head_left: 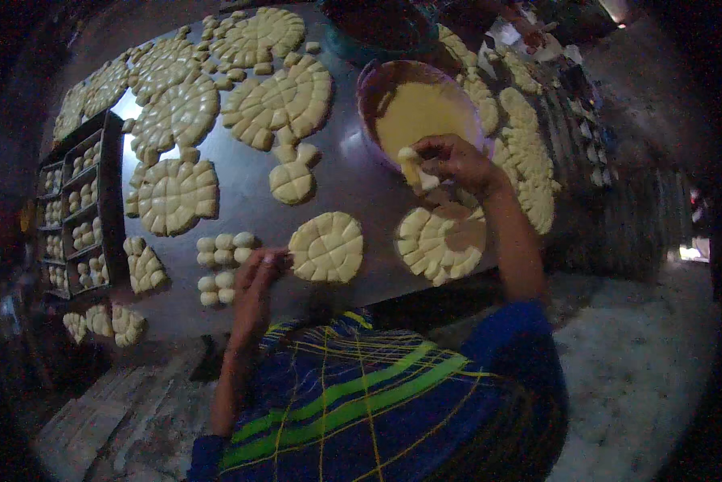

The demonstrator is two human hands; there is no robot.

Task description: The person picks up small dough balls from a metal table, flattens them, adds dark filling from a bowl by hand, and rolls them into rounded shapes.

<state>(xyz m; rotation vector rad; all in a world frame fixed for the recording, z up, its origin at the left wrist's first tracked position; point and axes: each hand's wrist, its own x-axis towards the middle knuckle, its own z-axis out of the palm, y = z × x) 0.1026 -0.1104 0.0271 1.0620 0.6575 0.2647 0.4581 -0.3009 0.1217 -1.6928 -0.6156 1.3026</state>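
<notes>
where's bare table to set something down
Bare tabletop shows between the purple tub and the small dough round, and between that round and the dough ball rows. Upper left is crowded with scored rounds; the left hand sits between those rows and a cut disc.

On the table [248, 193] before me, the compartment tray [113, 165] lies left, the bowl [367, 120] right, dough rounds [172, 197] between them.

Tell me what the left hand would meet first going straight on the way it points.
Most likely the scored dough round: the left hand points right, toward that round's left edge, though whether they already touch is unclear.
</notes>
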